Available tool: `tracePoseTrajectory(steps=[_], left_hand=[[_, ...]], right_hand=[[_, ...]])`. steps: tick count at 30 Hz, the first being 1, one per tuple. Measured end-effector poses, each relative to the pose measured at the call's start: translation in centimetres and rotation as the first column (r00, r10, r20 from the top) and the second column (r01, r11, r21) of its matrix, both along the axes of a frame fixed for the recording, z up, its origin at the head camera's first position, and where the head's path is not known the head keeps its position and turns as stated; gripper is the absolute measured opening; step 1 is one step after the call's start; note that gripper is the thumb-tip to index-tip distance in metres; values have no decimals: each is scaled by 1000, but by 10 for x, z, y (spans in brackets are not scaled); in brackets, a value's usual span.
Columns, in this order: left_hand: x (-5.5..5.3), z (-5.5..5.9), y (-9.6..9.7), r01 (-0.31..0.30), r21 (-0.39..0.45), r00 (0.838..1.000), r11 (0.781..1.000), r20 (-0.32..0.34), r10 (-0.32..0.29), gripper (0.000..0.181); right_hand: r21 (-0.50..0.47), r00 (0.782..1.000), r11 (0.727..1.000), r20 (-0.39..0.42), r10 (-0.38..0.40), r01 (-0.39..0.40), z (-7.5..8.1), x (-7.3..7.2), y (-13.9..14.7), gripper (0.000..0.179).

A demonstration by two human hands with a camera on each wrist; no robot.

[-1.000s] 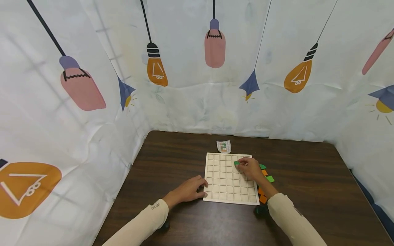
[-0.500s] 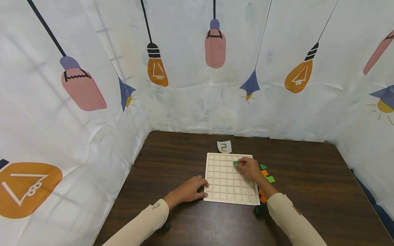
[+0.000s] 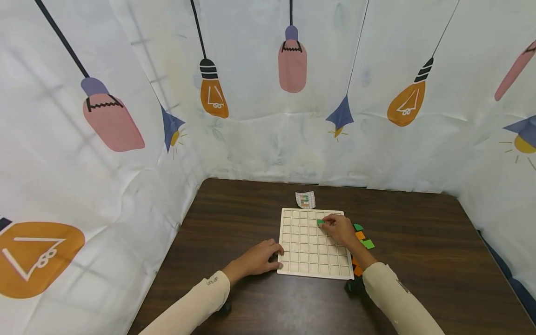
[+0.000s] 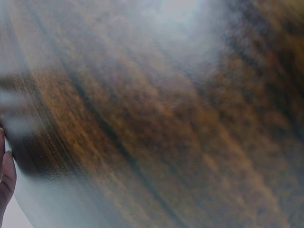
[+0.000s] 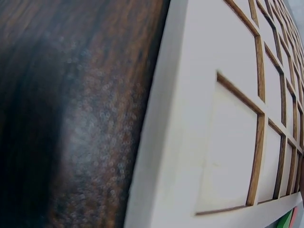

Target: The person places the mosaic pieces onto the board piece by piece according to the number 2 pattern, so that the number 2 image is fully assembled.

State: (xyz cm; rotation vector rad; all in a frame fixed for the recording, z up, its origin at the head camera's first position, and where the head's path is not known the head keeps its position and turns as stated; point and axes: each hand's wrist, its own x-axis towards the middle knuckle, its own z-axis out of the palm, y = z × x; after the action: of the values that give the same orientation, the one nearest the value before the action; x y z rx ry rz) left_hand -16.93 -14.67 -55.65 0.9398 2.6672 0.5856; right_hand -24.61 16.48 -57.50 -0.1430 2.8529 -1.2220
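A pale wooden grid board [image 3: 300, 246] lies on the dark table. My right hand [image 3: 340, 230] is over its upper right part, fingertips pinching a small green tile [image 3: 320, 223] at one of the squares. Whether the tile sits fully inside the square is too small to tell. At the board's left edge rests my left hand [image 3: 261, 258], fingers relaxed and touching the rim. The left wrist view catches only the fingertips [image 4: 7, 171] at its left border. Up close in the right wrist view is the board's corner [image 5: 232, 156], with bare recessed squares.
Right of the board lie loose tiles: a dark green rounded one [image 3: 358, 227], an orange one [image 3: 359, 235], a light green one [image 3: 368, 244] and more orange ones [image 3: 358, 270] partly behind the right forearm. A small printed pattern card [image 3: 305, 200] lies beyond the board on the table [image 3: 418, 242].
The green tile has shifted slightly left in my right fingertips and now looks squarer and flatter against the board. My left hand has stayed at the edge.
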Motion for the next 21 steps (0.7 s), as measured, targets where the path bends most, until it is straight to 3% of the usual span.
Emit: tracePoseTrajectory(steps=[21], left_hand=[[-1,1,1,-12,5,1000,1000,21,12,27]], right_hand=[[56,1000,998,-6,-2,3,2,1,-1,21]])
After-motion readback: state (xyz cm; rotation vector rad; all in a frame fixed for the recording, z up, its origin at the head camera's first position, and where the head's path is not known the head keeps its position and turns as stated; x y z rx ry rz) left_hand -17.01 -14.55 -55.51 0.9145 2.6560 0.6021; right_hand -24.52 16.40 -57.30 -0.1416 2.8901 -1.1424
